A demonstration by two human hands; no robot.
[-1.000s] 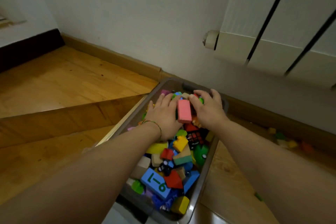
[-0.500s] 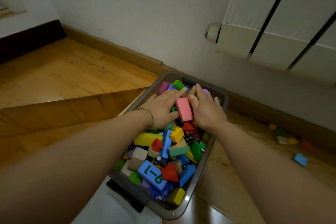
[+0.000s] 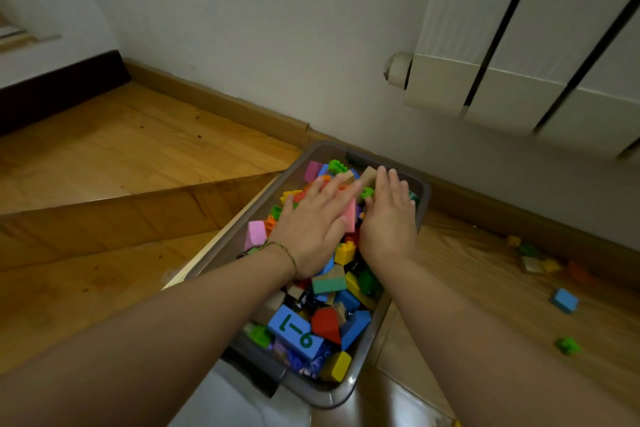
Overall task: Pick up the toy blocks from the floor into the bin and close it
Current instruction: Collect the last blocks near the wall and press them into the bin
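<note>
A grey translucent bin stands on the wooden floor by the wall, heaped with coloured toy blocks. My left hand lies flat, fingers spread, on the blocks in the bin's far half. My right hand lies flat beside it, palm down. A pink block shows between the two hands. Neither hand grips anything. Loose blocks lie on the floor to the right: a blue one, a green one, and several near the baseboard.
A white radiator hangs on the wall above right. A wooden step edge runs left of the bin. Something white lies under the bin's near end. A wooden baseboard lines the wall.
Both hands have slid a little over the heap, and the left hand now covers more of the pink block. The view has shifted, showing more floor and loose blocks at right.
</note>
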